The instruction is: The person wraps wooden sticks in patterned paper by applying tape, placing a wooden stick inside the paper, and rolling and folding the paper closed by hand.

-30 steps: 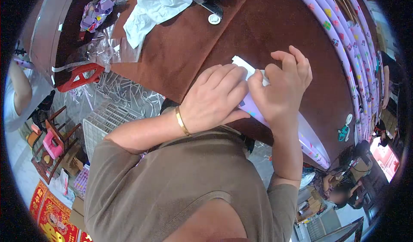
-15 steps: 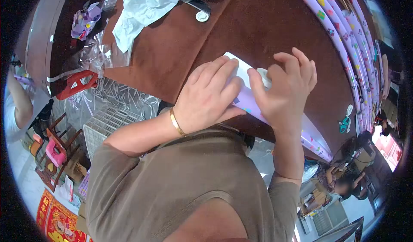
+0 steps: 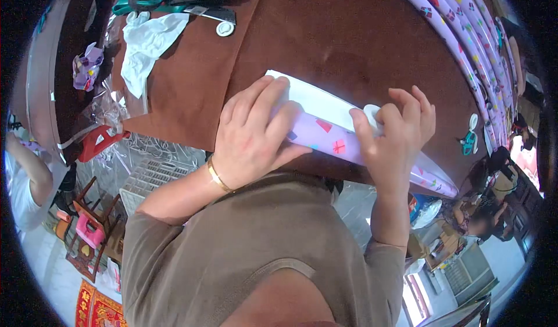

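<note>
A roll of purple wrapping paper point(image 3: 325, 135) with coloured gift prints lies slantwise along the near edge of the brown-covered table. Along its top, a white strip point(image 3: 322, 101) shows between my hands. My left hand point(image 3: 250, 132), a gold bangle at its wrist, grips the paper roll's left end, fingers over the top and thumb on the near side. Further right, my right hand point(image 3: 398, 126) has thumb and index finger closed round a small white roll of tape point(image 3: 372, 114), against the paper roll. Its other fingers are raised and bent.
Several finished purple rolls point(image 3: 459, 42) lie along the table's right side, near teal scissors point(image 3: 468, 144). At the upper left are a white cloth point(image 3: 148, 48), another small white roll point(image 3: 225, 29) and a teal tool point(image 3: 139, 0). A plastic crate point(image 3: 154, 179) stands below.
My hands have moved apart, the right one sliding rightward along the paper roll with the tape. More of the white strip and printed paper shows between them. The camera view has shifted.
</note>
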`<state>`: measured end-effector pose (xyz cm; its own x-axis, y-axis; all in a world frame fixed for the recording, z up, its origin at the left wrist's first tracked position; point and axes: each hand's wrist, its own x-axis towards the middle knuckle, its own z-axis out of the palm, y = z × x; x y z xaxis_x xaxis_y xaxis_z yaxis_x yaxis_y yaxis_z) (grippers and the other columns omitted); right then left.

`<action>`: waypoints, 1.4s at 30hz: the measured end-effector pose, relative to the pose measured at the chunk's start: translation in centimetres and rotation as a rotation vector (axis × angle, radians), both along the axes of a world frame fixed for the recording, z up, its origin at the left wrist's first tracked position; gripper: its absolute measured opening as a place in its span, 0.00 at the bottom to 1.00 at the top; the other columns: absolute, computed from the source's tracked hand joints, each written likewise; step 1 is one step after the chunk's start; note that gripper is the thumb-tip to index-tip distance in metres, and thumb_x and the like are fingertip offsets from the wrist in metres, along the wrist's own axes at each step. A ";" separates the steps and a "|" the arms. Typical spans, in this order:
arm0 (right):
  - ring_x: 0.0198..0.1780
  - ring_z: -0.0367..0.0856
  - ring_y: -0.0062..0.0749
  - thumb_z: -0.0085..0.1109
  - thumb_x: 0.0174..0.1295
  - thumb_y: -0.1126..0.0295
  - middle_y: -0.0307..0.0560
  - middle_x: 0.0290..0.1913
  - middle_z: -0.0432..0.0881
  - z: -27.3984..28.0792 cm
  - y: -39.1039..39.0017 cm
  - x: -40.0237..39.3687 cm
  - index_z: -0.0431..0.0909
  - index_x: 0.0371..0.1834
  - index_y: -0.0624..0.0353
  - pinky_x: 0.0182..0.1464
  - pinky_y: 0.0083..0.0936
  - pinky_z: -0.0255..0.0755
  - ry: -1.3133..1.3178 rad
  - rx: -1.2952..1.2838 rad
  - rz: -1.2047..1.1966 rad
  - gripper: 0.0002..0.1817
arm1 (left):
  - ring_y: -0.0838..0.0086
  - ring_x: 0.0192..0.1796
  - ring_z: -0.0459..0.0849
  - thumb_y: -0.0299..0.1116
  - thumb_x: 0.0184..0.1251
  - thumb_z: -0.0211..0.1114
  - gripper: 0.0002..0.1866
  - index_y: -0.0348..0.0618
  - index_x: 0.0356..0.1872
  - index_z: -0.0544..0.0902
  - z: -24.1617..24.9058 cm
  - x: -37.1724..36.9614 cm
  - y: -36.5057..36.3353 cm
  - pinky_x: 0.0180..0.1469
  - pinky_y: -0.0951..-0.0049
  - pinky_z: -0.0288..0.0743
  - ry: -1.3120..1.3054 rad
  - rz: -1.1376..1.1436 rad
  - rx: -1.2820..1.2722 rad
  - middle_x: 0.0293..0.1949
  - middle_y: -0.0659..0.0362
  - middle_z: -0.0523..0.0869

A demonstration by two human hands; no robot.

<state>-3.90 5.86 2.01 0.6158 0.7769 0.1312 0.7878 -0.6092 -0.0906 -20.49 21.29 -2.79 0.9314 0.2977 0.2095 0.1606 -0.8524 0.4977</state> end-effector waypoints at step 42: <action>0.64 0.68 0.54 0.75 0.48 0.58 0.49 0.52 0.80 -0.1 -4.9 0.7 0.80 0.28 0.59 0.64 0.48 0.59 0.001 0.045 -0.095 0.17 | 0.60 0.63 0.73 0.47 0.47 0.73 0.37 0.36 0.57 0.76 1.5 3.3 -3.3 0.64 0.55 0.67 0.111 -0.233 0.040 0.59 0.52 0.76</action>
